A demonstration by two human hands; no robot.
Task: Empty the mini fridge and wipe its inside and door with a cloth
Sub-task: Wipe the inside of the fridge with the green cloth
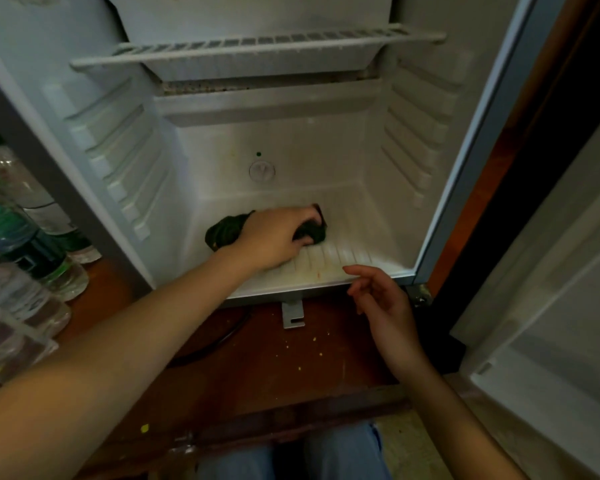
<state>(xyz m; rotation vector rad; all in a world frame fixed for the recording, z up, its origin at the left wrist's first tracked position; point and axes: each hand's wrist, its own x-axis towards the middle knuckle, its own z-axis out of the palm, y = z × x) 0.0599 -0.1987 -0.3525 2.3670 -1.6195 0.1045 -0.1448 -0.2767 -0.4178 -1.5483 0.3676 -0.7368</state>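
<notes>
The white mini fridge (378, 161) stands open with nothing stored inside. A wire shelf (257, 46) sits near its top. On the ribbed fridge floor lies a dark green cloth (222, 230). My left hand (274, 237) reaches inside and grips this cloth, fingers curled over its right part and pressing it to the floor. My right hand (385, 306) hovers just outside the fridge's front lip, fingers loosely bent and holding nothing. The fridge door (551, 306) hangs open at the right, its white inner side towards me.
Several plastic water bottles (21, 244) with green labels stand at the left beside the fridge on the wooden surface (257, 358). A dark cable and small yellow crumbs lie on that wood. A metal bracket (293, 315) sticks out under the fridge. My knees in jeans show at the bottom.
</notes>
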